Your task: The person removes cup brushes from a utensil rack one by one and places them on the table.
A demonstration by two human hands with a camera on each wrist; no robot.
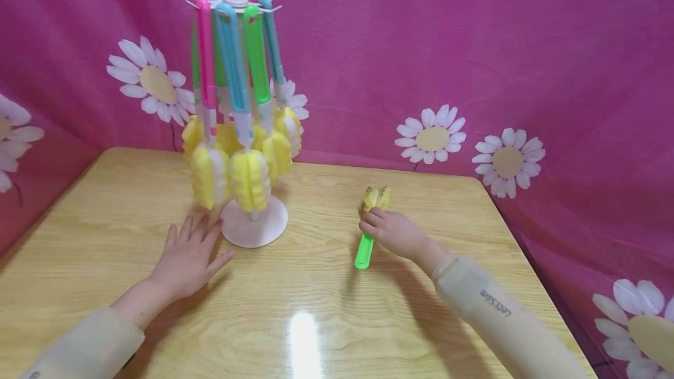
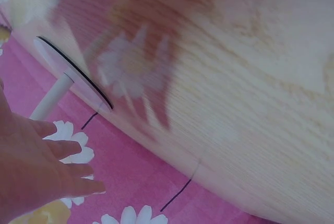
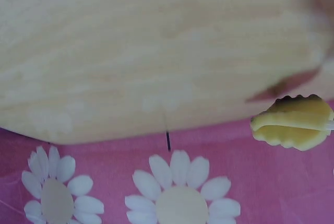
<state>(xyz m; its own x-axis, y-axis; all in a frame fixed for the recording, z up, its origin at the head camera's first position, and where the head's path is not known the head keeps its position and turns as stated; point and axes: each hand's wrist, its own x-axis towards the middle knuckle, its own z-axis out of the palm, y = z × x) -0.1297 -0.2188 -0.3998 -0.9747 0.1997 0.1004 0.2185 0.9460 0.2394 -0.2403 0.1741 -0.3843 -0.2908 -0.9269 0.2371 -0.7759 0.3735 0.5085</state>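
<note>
My right hand (image 1: 395, 231) grips a sponge brush (image 1: 364, 250) near the top of its green handle. The brush's yellow sponge head, dark along its wavy edge, points toward the back of the table; the right wrist view shows this sponge head (image 3: 292, 122) at its right edge, with the hand outside that view. My left hand (image 1: 186, 259) holds nothing, its fingers spread, just left of the round white base of a brush stand (image 1: 254, 228). From the stand's top hang several sponge brushes with pink, blue and green handles and yellow-and-white heads.
Everything stands on a light wooden table (image 1: 237, 320), with a bright light reflection toward its front. Behind and beside it hangs a magenta cloth (image 1: 358, 63) printed with white daisies. The right table edge runs past my right forearm.
</note>
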